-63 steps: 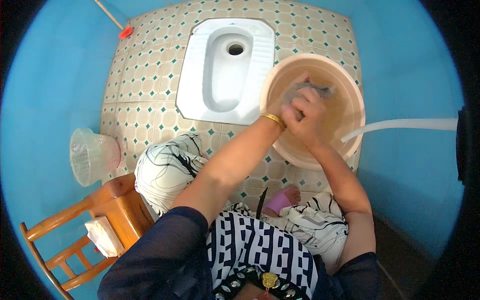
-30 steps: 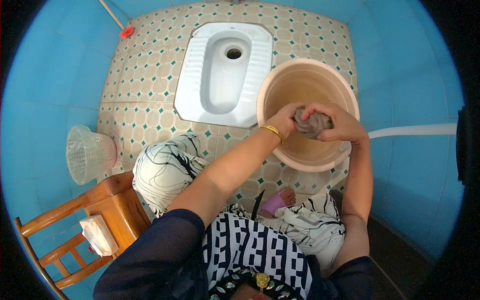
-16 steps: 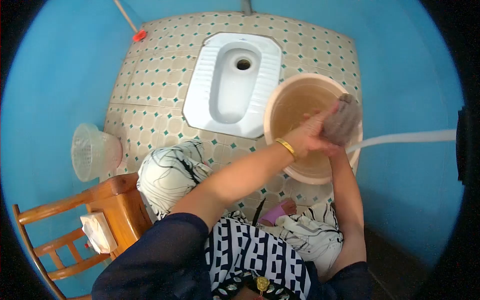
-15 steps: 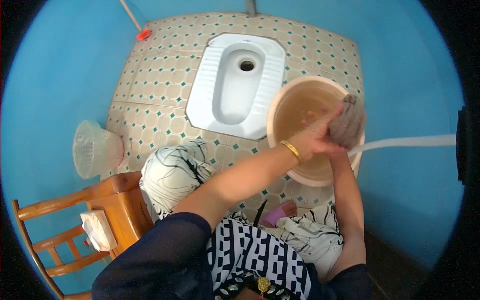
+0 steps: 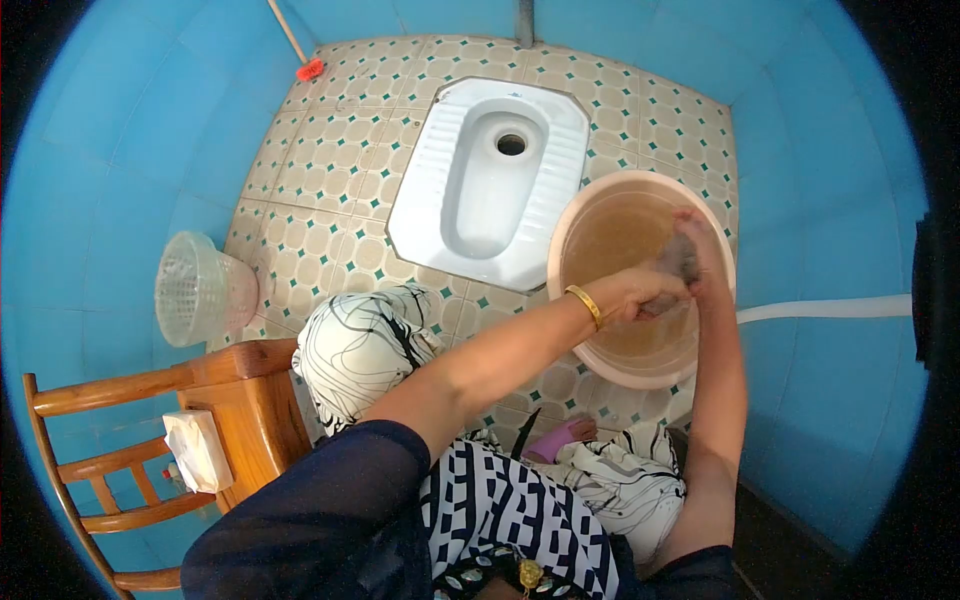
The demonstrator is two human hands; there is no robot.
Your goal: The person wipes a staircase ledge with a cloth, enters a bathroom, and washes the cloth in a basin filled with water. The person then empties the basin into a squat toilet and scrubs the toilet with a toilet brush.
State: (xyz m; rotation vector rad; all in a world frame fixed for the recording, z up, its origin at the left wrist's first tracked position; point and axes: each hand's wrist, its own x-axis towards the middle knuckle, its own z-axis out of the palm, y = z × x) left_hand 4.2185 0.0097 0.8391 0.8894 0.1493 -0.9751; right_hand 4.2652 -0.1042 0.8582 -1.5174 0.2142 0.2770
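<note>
Tiled floor (image 5: 330, 180): cloth (image 5: 681, 258) seemingly between fingers (image 5: 652, 285)

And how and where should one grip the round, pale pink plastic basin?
By its rim, I think: left hand at the left edge, right hand opposite, both from above. It is round, upright and holds water, so a two-sided grip should keep it level.

- So your floor (image 5: 320, 185) is beige tile with little green diamonds
- White squat toilet (image 5: 485, 205) is set into it, right ahead of you
- Peach basin (image 5: 640, 378) sits on the tiles, just right of that
- You've got a see-through plastic basket (image 5: 205, 290) down on your left
- Your pink slipper (image 5: 550, 441) is on the tiles too, near the basin
- Wooden chair (image 5: 255, 430) by your left leg carries a white packet (image 5: 198, 452)
</note>
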